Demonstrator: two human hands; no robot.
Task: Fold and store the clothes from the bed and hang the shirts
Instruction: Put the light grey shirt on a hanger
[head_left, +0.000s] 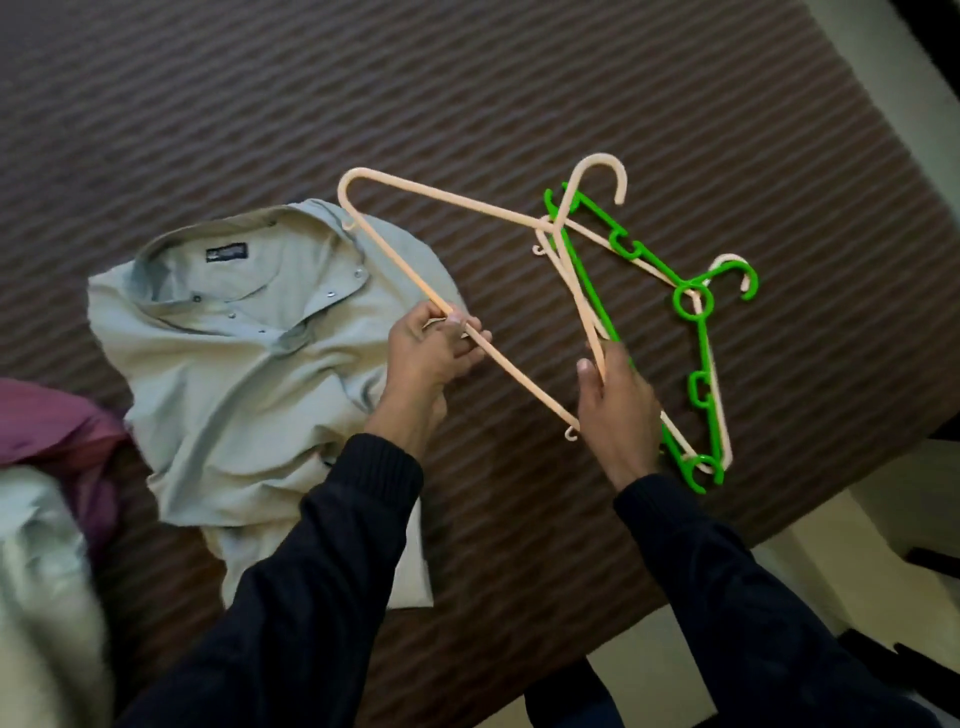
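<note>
A pale green collared shirt (249, 364) lies rumpled on the brown striped bed (467, 93), collar toward the far side. Both hands hold a cream plastic hanger (447, 200) above the bed, to the right of the shirt. My left hand (431, 348) pinches its long bottom bar near the shirt's edge. My right hand (615, 405) grips one of its sloping arms, close to the end with a small hook. A green hanger (698, 332) and another cream hanger (722, 410) lie on the bed just right of my right hand.
A purple garment (62, 421) and a pale cloth (41, 597) sit at the left edge. The bed's right side ends at a light floor (883, 519), with dark objects at the far right.
</note>
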